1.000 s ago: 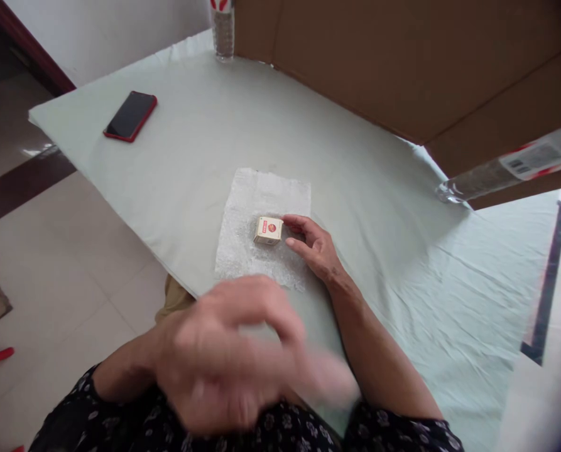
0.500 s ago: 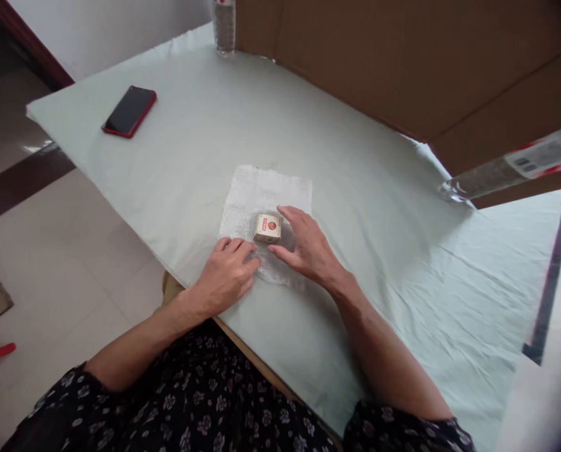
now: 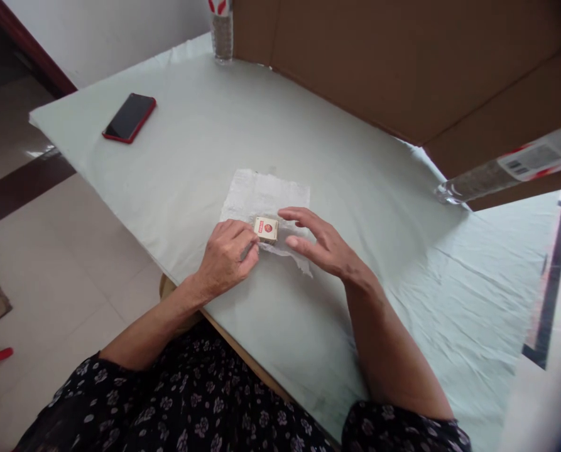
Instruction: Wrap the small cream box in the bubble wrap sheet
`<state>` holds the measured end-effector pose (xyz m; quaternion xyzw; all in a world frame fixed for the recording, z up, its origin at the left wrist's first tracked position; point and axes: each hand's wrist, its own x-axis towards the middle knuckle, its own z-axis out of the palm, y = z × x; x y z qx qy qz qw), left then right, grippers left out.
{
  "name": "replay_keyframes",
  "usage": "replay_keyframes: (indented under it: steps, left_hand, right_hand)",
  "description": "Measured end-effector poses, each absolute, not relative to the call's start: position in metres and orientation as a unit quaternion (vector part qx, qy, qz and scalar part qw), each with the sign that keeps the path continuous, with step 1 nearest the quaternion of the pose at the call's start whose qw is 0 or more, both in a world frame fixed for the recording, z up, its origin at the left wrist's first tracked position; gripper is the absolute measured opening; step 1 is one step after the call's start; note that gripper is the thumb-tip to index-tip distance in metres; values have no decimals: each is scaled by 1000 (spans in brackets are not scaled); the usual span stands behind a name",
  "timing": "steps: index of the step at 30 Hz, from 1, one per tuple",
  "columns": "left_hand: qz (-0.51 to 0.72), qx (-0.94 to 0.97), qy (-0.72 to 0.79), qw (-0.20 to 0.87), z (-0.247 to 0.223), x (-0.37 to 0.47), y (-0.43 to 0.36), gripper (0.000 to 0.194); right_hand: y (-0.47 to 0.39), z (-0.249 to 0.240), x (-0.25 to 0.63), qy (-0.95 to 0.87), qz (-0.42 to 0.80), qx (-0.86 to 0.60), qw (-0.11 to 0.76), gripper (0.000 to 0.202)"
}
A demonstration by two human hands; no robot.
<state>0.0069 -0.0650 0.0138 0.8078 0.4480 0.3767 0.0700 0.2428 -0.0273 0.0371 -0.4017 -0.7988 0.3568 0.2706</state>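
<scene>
A small cream box (image 3: 266, 230) with red print rests on a white, translucent bubble-wrap sheet (image 3: 261, 191). My left hand (image 3: 230, 254) is at the box's left side, its fingers pinched on the near edge of the sheet, which is lifted and folded toward the box. My right hand (image 3: 320, 242) hovers just right of the box, thumb and fingers apart, holding nothing. The near right corner of the sheet sticks out below the right thumb.
A dark phone (image 3: 129, 118) with a red case lies at the table's far left. A large cardboard panel (image 3: 355, 56) stands at the back, with one clear bottle (image 3: 222, 37) at its left and another (image 3: 487, 176) at the right. Pale cloth (image 3: 403, 251) covers the table.
My left hand has moved up to the box, raising the sheet's near edge. My right hand has shifted slightly right, away from the box.
</scene>
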Motion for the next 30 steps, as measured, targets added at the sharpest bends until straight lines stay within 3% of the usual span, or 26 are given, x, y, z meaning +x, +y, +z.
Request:
replay_keyframes:
  steps: [4, 5, 8, 9, 11, 13, 20, 25, 30]
  left_hand:
    - [379, 796, 459, 108, 13, 6, -67, 10]
    - [380, 793, 462, 118, 14, 5, -67, 10]
    - [374, 792, 462, 137, 18, 2, -69, 7]
    - [369, 796, 459, 141, 20, -1, -69, 15]
    - [347, 807, 456, 143, 23, -6, -70, 38]
    - [325, 812, 464, 143, 23, -10, -70, 48]
    - [387, 738, 495, 245, 17, -3, -54, 7]
    - [416, 669, 505, 352, 17, 8, -40, 9]
    - [440, 648, 501, 367, 11, 8, -37, 12]
  right_hand:
    - [-46, 46, 247, -843, 307, -386, 215, 76]
    - [-50, 44, 243, -849, 281, -394, 210, 72]
    - [-52, 35, 229, -836, 232, -433, 245, 23]
    - [-50, 31, 225, -823, 233, -445, 266, 12]
    - [-45, 26, 219, -795, 257, -460, 301, 9]
    - [-40, 23, 217, -769, 290, -468, 324, 9]
    - [-32, 16, 215, -731, 345, -467, 358, 12]
    - [-32, 14, 210, -711, 355, -479, 374, 18]
    - [-36, 15, 207, -695, 361, -484, 391, 23]
